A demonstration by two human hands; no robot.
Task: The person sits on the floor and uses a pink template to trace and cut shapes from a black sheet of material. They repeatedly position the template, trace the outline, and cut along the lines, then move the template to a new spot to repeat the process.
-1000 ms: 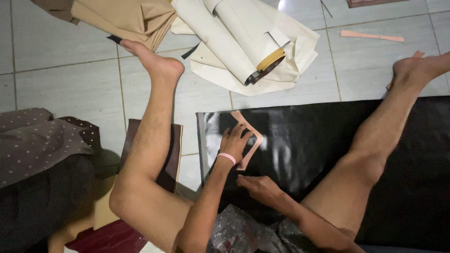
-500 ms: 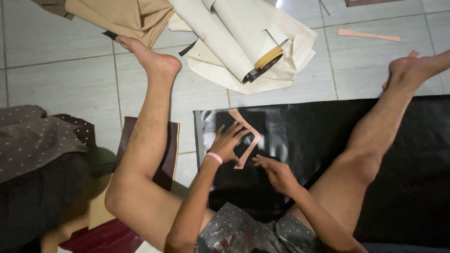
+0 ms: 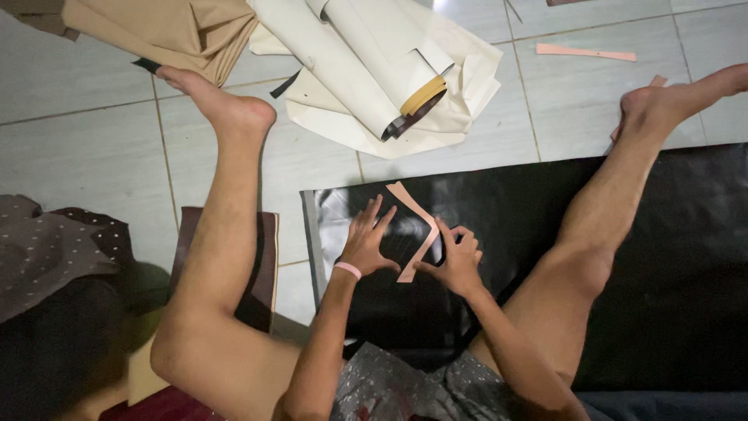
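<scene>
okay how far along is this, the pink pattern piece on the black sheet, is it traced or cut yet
Done: the black sheet lies spread on the tile floor with the pink angled template on it. In hand: the left hand presses flat beside the template, and the right hand is at its edge, perhaps with a tool, too dark to tell. Left: no traced line or cut shows around it.

Pale tiled floor (image 3: 93, 156) bears a black sheet (image 3: 670, 257); cream rolls (image 3: 374, 70); tan fabric (image 3: 164, 31).
</scene>
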